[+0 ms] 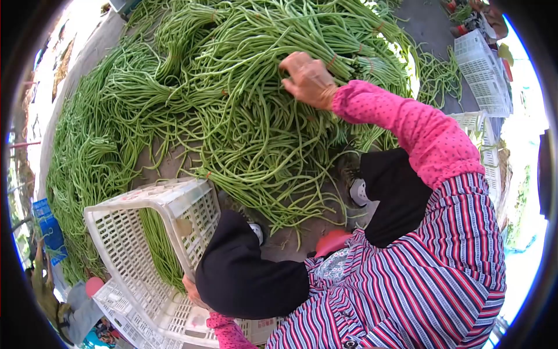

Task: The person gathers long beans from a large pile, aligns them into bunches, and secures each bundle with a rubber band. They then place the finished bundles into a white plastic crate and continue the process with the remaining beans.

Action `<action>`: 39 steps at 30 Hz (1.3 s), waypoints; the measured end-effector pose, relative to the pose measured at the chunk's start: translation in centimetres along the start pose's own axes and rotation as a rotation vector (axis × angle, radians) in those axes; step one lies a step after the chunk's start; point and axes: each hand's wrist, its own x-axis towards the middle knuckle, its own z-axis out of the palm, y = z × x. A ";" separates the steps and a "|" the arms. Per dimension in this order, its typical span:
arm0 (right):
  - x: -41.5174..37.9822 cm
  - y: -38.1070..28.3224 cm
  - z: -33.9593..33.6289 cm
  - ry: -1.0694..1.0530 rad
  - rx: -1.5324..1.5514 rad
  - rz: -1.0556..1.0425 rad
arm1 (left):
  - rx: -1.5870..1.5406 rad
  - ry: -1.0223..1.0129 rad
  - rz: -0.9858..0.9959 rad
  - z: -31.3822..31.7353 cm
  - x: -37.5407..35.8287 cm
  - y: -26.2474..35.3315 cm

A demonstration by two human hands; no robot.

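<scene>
Bare concrete ground (168, 166) under open daylight is covered almost wholly by a wide heap of long green beans (244, 104), many of them tied into bundles with thin bands. A white plastic crate (145, 232) is tilted on its side at the lower left, with a few beans already lying inside it; more white crates (485, 72) are stacked at the upper right. A blue crate (49, 230) is seen at the far left edge.

The right hand (308, 78) is stretched out over the heap, its fingers curled down into the beans near a banded bundle, apparently closing on some strands; how many are gripped cannot be told. The left hand (195, 291) is mostly hidden behind the knee, and is pressed against the wall of the tilted crate, seemingly steadying it; whether it is clenched cannot be told.

Several risks can be judged from this posture. Since the strands are tangled and overlapping, a pull on one bundle could drag neighbouring beans along or snap thin pods. A band could slip off, so that the bundle is scattered. Because the crate is held on edge by one hidden hand only, it could tip flat and the beans inside be spilled.
</scene>
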 end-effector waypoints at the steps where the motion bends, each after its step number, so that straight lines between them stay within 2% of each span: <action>1: -0.2 2.1 -1.6 0.002 -0.002 0.120 | 0.018 -0.047 -0.091 0.0 0.5 0.0; 3: -0.8 5.0 -3.8 0.016 -0.163 0.361 | 0.049 -0.139 -0.278 0.0 0.4 -0.3; 4: -1.1 6.3 -3.9 -0.067 -0.156 0.460 | 0.042 -0.064 -0.018 -0.1 0.0 -1.0; 5: -1.1 7.7 -3.5 -0.320 -0.135 0.600 | 0.046 0.013 0.244 -0.2 -0.1 -1.5; 7: -1.0 8.1 -2.9 -0.644 0.007 0.794 | 0.031 -0.012 0.248 -0.8 0.1 -1.7; 11: 0.6 5.9 -2.9 -0.572 -0.046 0.815 | -0.042 -0.050 0.299 -1.1 0.5 -2.4; 13: 2.3 4.8 -5.0 -0.693 0.103 0.770 | -0.015 -0.007 0.373 -0.4 0.9 -3.6; 14: 2.3 4.5 -5.3 -0.599 0.195 0.762 | -0.066 -0.040 0.345 -0.3 0.9 -3.7; 15: 3.1 4.2 -5.6 -0.657 0.279 0.715 | -0.116 -0.074 0.317 -0.8 0.8 -3.5; 16: 2.8 3.7 -6.0 -0.612 0.372 0.670 | -0.117 -0.062 0.318 -1.4 0.8 -3.3; 17: 2.4 3.0 -6.4 -0.563 0.464 0.621 | -0.251 -0.133 0.359 -1.8 1.2 -2.8; 18: 1.5 1.2 -7.8 -0.511 0.616 0.680 | -0.384 -0.204 0.401 -2.3 1.7 -2.2; 19: 0.6 -0.4 -9.0 -0.462 0.769 0.739 | -0.475 -0.242 0.283 -1.6 3.6 -3.5; 20: 0.0 -0.6 -8.9 -0.659 0.937 0.808 | -0.563 -0.284 0.160 -0.9 5.6 -5.1; 22: -1.5 -5.9 -17.7 -0.664 1.020 0.831 | -0.647 -0.140 0.118 -3.9 7.3 -1.3; 23: -2.2 -7.4 -20.0 -0.685 1.056 0.849 | -0.612 -0.089 0.201 -5.9 7.3 1.7; 25: -3.7 -7.9 -20.0 -0.717 1.165 0.845 | -0.520 0.057 0.399 -9.4 5.9 8.3; 26: -4.5 -8.1 -19.4 -0.760 1.301 0.876 | -0.508 0.081 0.543 -9.8 5.0 10.8; 29: -6.1 -10.1 -22.2 -0.844 1.397 0.877 | -0.293 0.065 1.061 -10.4 0.2 17.9; 30: -6.7 -10.5 -22.8 -0.861 1.387 0.781 | -0.273 0.033 1.228 -9.8 -1.1 19.7; 31: -7.1 -10.9 -23.8 -0.874 1.390 0.787 | -0.182 0.007 1.299 -9.1 -2.3 21.2; 33: -7.5 -12.1 -26.7 -0.944 1.366 0.585 | -0.232 -0.081 1.405 -8.3 -4.2 23.7; 35: -7.2 -13.2 -28.3 -1.032 1.283 0.589 | -0.243 -0.132 1.457 -7.9 -5.6 25.7; 37: -6.5 -13.4 -30.0 -1.018 0.870 0.295 | -0.412 -0.196 1.543 -7.0 -5.8 26.6; 38: -5.6 -13.3 -31.6 -1.124 0.867 0.345 | -0.409 -0.196 1.549 -7.0 -6.0 26.4; 39: -5.4 -12.9 -31.8 -1.093 1.061 0.403 | -0.575 -0.380 1.356 -7.1 -6.1 26.2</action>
